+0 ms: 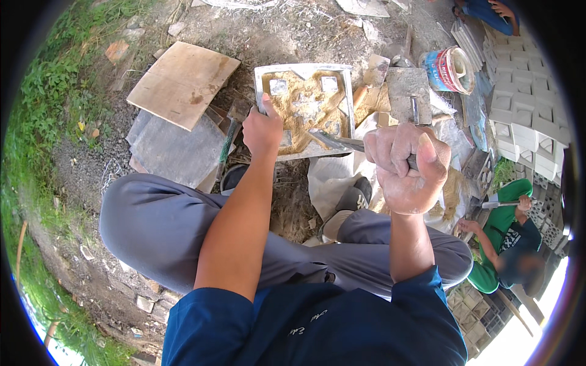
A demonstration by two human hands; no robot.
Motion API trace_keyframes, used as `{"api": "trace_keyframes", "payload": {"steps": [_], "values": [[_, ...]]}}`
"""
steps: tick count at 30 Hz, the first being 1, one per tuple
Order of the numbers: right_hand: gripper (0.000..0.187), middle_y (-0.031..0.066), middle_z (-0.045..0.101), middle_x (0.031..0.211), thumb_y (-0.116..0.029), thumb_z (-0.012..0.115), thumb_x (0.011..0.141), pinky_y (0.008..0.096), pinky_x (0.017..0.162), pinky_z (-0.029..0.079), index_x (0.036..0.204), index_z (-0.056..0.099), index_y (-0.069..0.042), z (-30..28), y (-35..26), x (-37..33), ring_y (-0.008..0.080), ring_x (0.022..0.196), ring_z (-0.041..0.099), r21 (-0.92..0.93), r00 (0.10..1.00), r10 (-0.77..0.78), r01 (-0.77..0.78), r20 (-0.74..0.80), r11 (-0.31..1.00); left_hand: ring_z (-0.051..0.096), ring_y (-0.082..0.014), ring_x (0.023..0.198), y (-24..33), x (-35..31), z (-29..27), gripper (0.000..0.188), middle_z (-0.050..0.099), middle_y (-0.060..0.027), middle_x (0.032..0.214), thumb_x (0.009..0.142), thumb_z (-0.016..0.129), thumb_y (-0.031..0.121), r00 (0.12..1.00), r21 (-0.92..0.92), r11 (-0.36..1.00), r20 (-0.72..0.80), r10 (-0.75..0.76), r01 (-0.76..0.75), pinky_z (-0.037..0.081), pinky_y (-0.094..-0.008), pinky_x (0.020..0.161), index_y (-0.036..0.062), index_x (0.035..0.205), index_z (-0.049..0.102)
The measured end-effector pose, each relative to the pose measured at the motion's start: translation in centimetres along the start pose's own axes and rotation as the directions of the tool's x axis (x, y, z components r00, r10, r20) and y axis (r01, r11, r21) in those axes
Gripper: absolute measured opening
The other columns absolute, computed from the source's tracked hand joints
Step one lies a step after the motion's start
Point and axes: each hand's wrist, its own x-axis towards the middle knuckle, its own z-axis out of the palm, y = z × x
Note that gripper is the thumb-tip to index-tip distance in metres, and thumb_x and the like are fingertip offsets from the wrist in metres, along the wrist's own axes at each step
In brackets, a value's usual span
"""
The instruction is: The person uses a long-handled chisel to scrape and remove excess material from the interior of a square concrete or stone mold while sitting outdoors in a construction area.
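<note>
White frame [350,91] lies on the ground ahead of the person, tan mix [299,141] inside it. Left hand [264,129] curls around its left rim; right hand [410,163] is closed in a fist on the trowel [329,140], blade over the lower right part. Judged partly done: mix spread across much of the frame, yet uneven, with square grey patches [278,86] showing; levelling seems left. Trowel handle mostly hidden by the fist, left fingertips unclear. Farther out, a co-worker [503,238] is blurred; another person [488,15] is cut off.
</note>
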Motion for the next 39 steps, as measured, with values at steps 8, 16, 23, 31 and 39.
{"api": "trace_keyframes", "payload": {"steps": [8, 16, 23, 31, 39], "values": [[0.055, -0.0002, 0.029, 0.054, -0.038, 0.045, 0.102, 0.0316, 0.049, 0.019, 0.058, 0.032, -0.007, 0.1, -0.4, -0.2, 0.0123, 0.048, 0.024, 0.03, 1.0, -0.01, 0.01, 0.017, 0.999, 0.065, -0.0467, 0.102, -0.4, -0.3, 0.1, 0.073, 0.07, -0.0271, 0.103, 0.101, 0.03, 0.059, 1.0, -0.019, 1.0, 0.005, -0.004, 0.004, 0.051, -0.0554, 0.089, -0.0014, 0.111, 0.069], [0.055, -0.0006, 0.03, 0.054, -0.038, 0.048, 0.1, 0.0322, 0.049, 0.019, 0.058, 0.031, -0.007, 0.9, 0.3, 0.5, 0.0124, 0.048, 0.025, -0.03, 1.0, -0.001, 0.002, 0.029, 1.0, 0.064, -0.0462, 0.104, -0.5, -0.4, -0.2, 0.072, 0.07, -0.0264, 0.104, 0.102, 0.028, 0.058, 0.999, -0.013, 1.0, 0.03, -0.026, 0.026, 0.05, -0.0552, 0.09, 0.0004, 0.113, 0.069], [0.059, -0.0008, 0.028, 0.053, -0.042, 0.048, 0.101, 0.0313, 0.048, 0.018, 0.057, 0.031, -0.006, 2.2, 1.5, 1.5, 0.0119, 0.046, 0.023, -0.126, 0.999, -0.009, 0.013, 0.033, 0.992, 0.062, -0.0493, 0.103, -0.9, -0.5, -0.1, 0.069, 0.068, -0.0292, 0.105, 0.105, 0.02, 0.047, 1.0, -0.087, 0.996, 0.004, 0.007, -0.007, 0.049, -0.057, 0.09, -0.0032, 0.11, 0.068], [0.055, -0.0008, 0.029, 0.054, -0.036, 0.043, 0.103, 0.0309, 0.049, 0.019, 0.058, 0.031, -0.007, 3.4, 1.7, 2.9, 0.0113, 0.049, 0.026, -0.107, 0.999, -0.008, 0.013, 0.052, 0.994, 0.063, -0.0495, 0.101, -1.1, 0.0, -0.2, 0.059, 0.068, -0.0285, 0.105, 0.104, 0.024, 0.039, 0.998, -0.069, 0.996, 0.033, -0.053, 0.055, 0.05, -0.0581, 0.088, -0.0014, 0.11, 0.067], [0.049, -0.0013, 0.03, 0.056, -0.031, 0.039, 0.104, 0.0298, 0.049, 0.021, 0.061, 0.035, -0.007, 5.0, 2.5, 4.0, 0.0104, 0.049, 0.025, -0.106, 0.992, -0.121, 0.118, -0.018, 0.987, 0.063, -0.0488, 0.101, -1.3, -0.3, 0.1, 0.057, 0.068, -0.0276, 0.104, 0.104, 0.026, 0.038, 1.0, -0.098, 0.995, 0.001, -0.004, 0.004, 0.05, -0.0576, 0.087, -0.0013, 0.109, 0.067]]}}
